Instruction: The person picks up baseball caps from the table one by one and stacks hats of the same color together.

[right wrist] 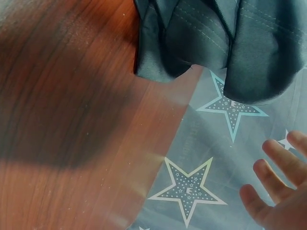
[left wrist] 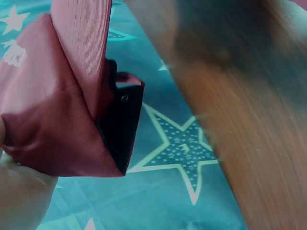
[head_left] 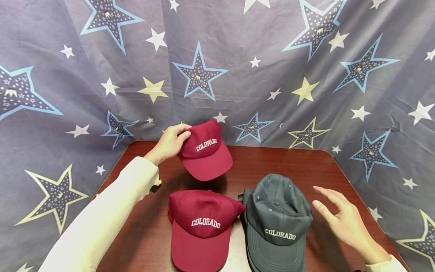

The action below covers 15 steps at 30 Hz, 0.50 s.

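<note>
My left hand (head_left: 170,142) pinches the crown of a maroon baseball cap (head_left: 205,153) lettered COLORADO, holding it above the back of the table with its brim tilted down toward me. In the left wrist view the same cap (left wrist: 62,110) shows its dark inside. A second maroon cap (head_left: 201,226) with the same lettering lies in front, brim toward me. Beside it on the right sit dark grey COLORADO caps (head_left: 278,211), one stacked over another. My right hand (head_left: 344,219) hovers just right of the grey caps, fingers spread and holding nothing.
The caps are on a reddish-brown wooden table (head_left: 272,160) with rounded back corners. A grey curtain (head_left: 238,87) printed with stars hangs close behind the table and along both sides.
</note>
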Each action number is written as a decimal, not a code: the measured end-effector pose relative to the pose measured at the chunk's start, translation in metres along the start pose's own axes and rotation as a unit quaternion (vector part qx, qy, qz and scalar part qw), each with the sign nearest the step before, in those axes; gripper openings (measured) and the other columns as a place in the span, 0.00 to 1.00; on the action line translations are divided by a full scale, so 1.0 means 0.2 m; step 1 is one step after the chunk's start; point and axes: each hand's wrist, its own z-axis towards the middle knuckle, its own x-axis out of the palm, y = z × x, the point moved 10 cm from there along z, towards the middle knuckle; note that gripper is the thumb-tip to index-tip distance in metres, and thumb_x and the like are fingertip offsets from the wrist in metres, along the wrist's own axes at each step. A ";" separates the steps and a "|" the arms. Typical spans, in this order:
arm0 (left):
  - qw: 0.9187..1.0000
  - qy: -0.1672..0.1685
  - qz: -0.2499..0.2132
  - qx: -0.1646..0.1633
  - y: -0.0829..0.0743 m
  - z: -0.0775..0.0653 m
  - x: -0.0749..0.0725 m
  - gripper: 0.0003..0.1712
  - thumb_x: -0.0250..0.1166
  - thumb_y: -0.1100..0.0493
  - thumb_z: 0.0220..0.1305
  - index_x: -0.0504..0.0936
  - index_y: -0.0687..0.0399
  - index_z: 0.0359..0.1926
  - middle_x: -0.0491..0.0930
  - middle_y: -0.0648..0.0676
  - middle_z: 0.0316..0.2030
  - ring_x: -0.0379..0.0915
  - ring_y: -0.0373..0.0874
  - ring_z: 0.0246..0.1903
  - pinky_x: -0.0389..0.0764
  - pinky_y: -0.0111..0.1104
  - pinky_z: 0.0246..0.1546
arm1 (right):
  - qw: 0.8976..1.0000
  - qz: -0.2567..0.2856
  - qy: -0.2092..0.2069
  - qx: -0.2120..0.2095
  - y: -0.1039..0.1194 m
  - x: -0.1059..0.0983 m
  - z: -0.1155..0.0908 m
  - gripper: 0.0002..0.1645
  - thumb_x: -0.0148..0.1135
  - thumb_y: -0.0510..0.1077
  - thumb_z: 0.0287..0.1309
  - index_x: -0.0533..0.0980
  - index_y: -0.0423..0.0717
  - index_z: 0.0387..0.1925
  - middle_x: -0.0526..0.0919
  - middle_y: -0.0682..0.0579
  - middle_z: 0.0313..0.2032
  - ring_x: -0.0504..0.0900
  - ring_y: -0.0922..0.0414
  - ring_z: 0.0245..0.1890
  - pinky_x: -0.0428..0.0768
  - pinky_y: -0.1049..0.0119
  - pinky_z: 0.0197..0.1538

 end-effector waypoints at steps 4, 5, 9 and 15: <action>0.999 0.017 -0.031 0.002 -0.05 -0.02 -0.01 0.12 0.58 0.64 0.76 0.85 0.58 0.53 0.83 0.57 0.39 0.77 0.46 0.34 0.76 0.30 0.36 | 1.000 0.000 -0.001 -0.002 0.01 0.00 0.00 0.28 0.73 0.39 0.60 0.81 0.54 0.62 0.83 0.45 0.56 0.63 0.84 0.60 0.56 0.90 0.57; 0.999 0.022 -0.039 0.002 -0.07 -0.02 -0.01 0.12 0.58 0.63 0.76 0.85 0.58 0.53 0.83 0.57 0.39 0.77 0.45 0.34 0.76 0.30 0.35 | 1.000 0.001 -0.001 -0.002 0.01 0.00 0.00 0.28 0.72 0.39 0.61 0.81 0.54 0.62 0.83 0.45 0.56 0.63 0.84 0.60 0.56 0.90 0.57; 0.997 0.051 -0.063 0.000 -0.10 -0.04 -0.01 0.12 0.58 0.63 0.76 0.84 0.58 0.53 0.83 0.57 0.37 0.78 0.43 0.33 0.77 0.30 0.34 | 1.000 0.004 0.001 -0.004 0.01 0.01 0.01 0.27 0.71 0.39 0.62 0.81 0.54 0.63 0.82 0.44 0.56 0.63 0.84 0.61 0.56 0.90 0.57; 0.991 0.107 -0.080 0.004 -0.13 -0.09 0.02 0.12 0.59 0.62 0.76 0.85 0.58 0.54 0.85 0.56 0.38 0.80 0.43 0.33 0.79 0.30 0.35 | 1.000 0.009 0.003 -0.005 0.01 0.01 0.01 0.26 0.70 0.38 0.63 0.80 0.53 0.63 0.82 0.45 0.57 0.64 0.84 0.61 0.56 0.90 0.58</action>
